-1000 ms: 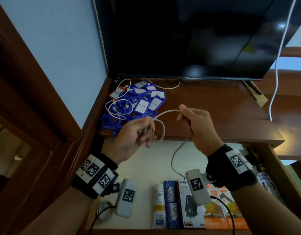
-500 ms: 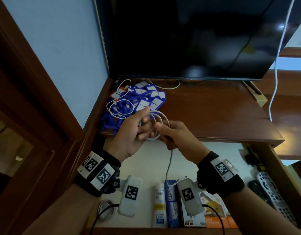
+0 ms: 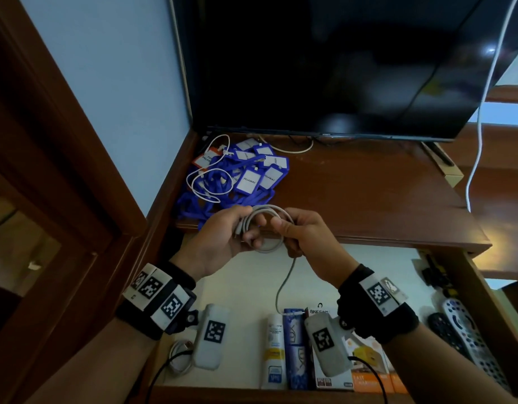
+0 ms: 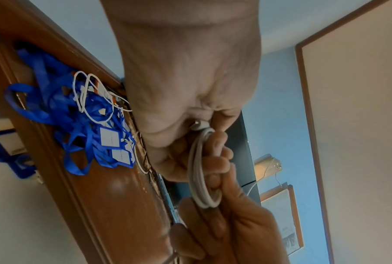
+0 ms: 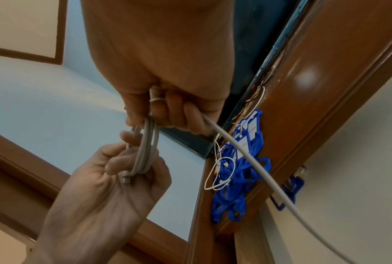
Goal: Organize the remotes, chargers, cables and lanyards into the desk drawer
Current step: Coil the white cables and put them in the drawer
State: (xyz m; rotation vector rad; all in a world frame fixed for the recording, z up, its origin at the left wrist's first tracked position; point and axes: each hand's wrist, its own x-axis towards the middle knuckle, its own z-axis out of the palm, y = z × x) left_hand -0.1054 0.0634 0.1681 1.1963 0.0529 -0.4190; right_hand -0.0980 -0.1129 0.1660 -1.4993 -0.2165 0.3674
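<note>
Coils of grey cable [image 3: 262, 228] sit between both hands above the open drawer [image 3: 473, 290], just in front of the desk's near edge. The left hand [image 3: 222, 243] has its fingers curled round the gathered loops, with one plug end lying against its palm in the right wrist view; the right hand [image 3: 307, 243] pinches the far side of the coil and lets the loose tail run through its fist, so that the tail hangs down toward the boxed chargers [image 3: 365, 360] lined up along the drawer's near edge. From here the likely trouble is the tail: it dangles free, and its lower end seems to touch or pass behind the boxes, so a quick pull could snag there or tip a box. The loops are held only by finger pressure, and a slack grip would probably let them spring open. Still on the desk top at the far left lies the heap of blue lanyards [image 3: 240, 176] with a thin white cable [image 3: 206, 185] looped over it, so the job looks well short of done. Remotes [image 3: 467, 339] lie at the drawer's right side, partly cut off by the right forearm. Another coiled cable [image 3: 179, 357] at the near left is half hidden behind the wrist camera.
</note>
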